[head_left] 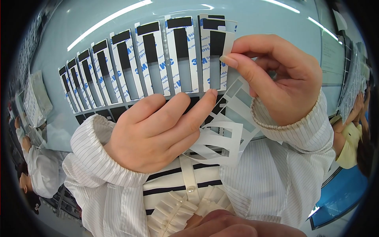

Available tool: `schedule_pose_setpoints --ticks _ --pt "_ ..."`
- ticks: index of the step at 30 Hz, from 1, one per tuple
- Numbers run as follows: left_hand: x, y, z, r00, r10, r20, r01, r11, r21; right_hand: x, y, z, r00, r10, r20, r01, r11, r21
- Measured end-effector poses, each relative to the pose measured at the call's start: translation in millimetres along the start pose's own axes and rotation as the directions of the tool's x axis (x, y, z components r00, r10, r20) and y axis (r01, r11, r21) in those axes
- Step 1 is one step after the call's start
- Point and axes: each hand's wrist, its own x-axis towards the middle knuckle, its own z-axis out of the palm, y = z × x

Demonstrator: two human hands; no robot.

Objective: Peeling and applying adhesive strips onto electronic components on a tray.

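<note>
Bright, even light; white glare streaks cross the glossy table (260, 21); fisheye edges curve and darken to black.

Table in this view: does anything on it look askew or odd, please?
Yes: near the right hand, thin white cut-out frames lie curled and overlapping at mixed angles, unlike the orderly row of pieces beside them.

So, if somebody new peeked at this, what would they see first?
Probably the row of black-and-white pieces with blue print, stretching across the shiny table beyond the hands. Next, the right hand, pinching a thin white strip at the row's right end, while the left hand has a fingertip at that piece's lower edge. Then the jumble of white cut-out sheets, close to the person's body.
</note>
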Motion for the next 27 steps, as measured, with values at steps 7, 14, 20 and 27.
schedule_pose_setpoints --ticks 7,14,20,27 --pt "0.6 -1.0 1.8 1.0 -0.009 -0.002 0.009 0.999 -0.032 -0.1 2.3 1.1 0.999 -0.036 -0.017 0.036 0.999 -0.029" --pt "2.2 -3.0 2.4 1.0 -0.021 0.008 0.021 0.999 -0.047 5.8 4.1 -1.6 1.0 -0.03 -0.002 0.03 0.999 -0.014" --pt "1.6 -3.4 7.2 0.999 -0.031 0.02 0.032 0.997 -0.068 4.9 3.5 -0.1 1.0 -0.027 0.0 0.027 0.999 -0.018" --pt "3.1 -0.7 5.6 0.998 -0.014 0.067 0.014 1.0 -0.002 3.6 6.8 -0.3 0.97 -0.24 -0.043 0.228 0.955 -0.189"
